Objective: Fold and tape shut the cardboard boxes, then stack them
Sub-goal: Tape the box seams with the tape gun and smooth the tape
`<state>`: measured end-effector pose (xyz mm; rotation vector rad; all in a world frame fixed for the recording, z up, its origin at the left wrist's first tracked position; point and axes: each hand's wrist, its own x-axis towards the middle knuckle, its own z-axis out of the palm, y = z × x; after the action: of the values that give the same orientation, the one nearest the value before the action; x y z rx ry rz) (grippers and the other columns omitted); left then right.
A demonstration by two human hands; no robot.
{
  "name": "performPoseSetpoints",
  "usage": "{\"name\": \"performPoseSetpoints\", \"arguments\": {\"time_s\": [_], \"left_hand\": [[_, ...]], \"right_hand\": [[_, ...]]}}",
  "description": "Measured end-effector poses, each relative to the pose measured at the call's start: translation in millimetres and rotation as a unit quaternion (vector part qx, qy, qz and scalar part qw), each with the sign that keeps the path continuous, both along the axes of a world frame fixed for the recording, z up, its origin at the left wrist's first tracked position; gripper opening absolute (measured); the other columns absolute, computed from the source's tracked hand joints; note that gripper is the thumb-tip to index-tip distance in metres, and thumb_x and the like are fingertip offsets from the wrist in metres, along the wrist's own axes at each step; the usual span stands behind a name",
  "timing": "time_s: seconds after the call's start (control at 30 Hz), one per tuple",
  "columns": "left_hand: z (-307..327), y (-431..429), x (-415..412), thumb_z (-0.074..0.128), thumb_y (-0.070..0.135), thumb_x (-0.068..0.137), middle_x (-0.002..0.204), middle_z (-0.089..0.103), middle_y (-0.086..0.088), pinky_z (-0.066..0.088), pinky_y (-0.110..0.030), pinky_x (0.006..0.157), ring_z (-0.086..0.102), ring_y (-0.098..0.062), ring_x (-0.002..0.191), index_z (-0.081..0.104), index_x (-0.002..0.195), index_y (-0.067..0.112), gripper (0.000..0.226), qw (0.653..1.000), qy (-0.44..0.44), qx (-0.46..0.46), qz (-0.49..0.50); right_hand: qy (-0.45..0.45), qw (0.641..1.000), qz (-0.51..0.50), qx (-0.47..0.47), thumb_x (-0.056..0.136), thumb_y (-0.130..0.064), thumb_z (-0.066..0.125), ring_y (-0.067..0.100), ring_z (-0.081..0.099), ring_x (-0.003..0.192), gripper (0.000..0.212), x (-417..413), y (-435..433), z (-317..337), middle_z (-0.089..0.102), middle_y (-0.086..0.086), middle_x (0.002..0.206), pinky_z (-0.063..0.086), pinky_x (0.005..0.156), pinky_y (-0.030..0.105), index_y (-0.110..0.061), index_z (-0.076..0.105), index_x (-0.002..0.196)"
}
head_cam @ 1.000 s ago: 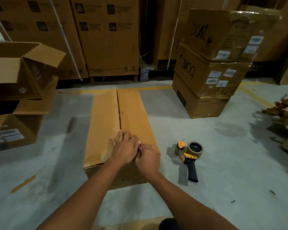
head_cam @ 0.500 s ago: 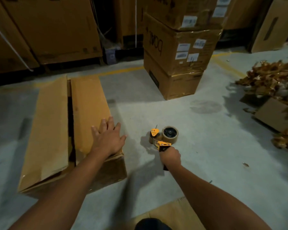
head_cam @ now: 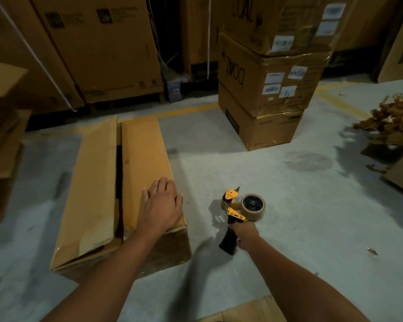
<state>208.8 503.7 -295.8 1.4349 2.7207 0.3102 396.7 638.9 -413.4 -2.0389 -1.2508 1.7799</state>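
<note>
With top flaps gaping along the middle seam, long flat cardboard box [head_cam: 126, 187] low on the grey floor [head_cam: 277, 194], near end closest. Light, stiff, springy looking; best pinned by both flaps beside the seam. Left hand [head_cam: 161, 208] flat on the right flap, fingers spread. Right hand [head_cam: 247, 235] wrapped round the tape dispenser [head_cam: 240, 210] handle, just right of the box. Taped stack [head_cam: 270, 89] well behind.

Box [head_cam: 140, 163] under my left hand [head_cam: 161, 206]: plain tan, flaps paler than its darker brown front. Tape gun [head_cam: 239, 211] in my right hand [head_cam: 247, 235]: yellow-orange frame, black grip, tan roll with black hub. Floor [head_cam: 289, 217]: mottled grey, yellow line [head_cam: 186, 110]. Stack [head_cam: 270, 89]: brown, white labels, black scrawl.
</note>
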Motion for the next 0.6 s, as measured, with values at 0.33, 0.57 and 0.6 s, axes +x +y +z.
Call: {"name": "performPoseSetpoints", "arguments": {"time_s": [0.33,0.57,0.6], "left_hand": [[0.2,13.3,-28.0,0.022,0.063,0.097,0.14,0.039,-0.008,0.038,-0.049,0.089,0.038,-0.03,0.119,0.033,0.143,0.025,0.061,0.995,0.093,-0.042,-0.006],[9.6,4.0,-31.9,0.028,0.044,0.101,0.123,0.053,-0.005,0.041,-0.045,0.087,0.043,-0.026,0.111,0.053,0.123,0.022,0.041,0.994,0.104,-0.022,-0.012],[13.8,-0.4,-34.1,0.029,0.044,0.1,0.123,0.055,-0.005,0.04,-0.045,0.09,0.044,-0.027,0.113,0.056,0.121,0.021,0.041,0.993,0.114,-0.039,-0.013]], "right_hand": [[0.108,0.983,-0.113,-0.094,0.083,0.003,0.066,0.033,0.062,0.082,0.021,-17.5,-0.1,-2.9,0.061,0.018,0.09,0.054,0.091,0.051,0.002,0.057,0.102],[0.174,0.976,-0.104,-0.082,0.076,-0.002,0.065,0.024,0.059,0.07,0.014,-45.4,-11.8,56.6,0.062,0.01,0.083,0.053,0.053,0.034,-0.008,0.059,0.088],[0.184,0.975,-0.098,-0.07,0.072,-0.004,0.067,0.025,0.06,0.072,0.021,-55.4,-14.4,61.6,0.063,0.012,0.086,0.054,0.057,0.034,-0.008,0.061,0.091]]}}
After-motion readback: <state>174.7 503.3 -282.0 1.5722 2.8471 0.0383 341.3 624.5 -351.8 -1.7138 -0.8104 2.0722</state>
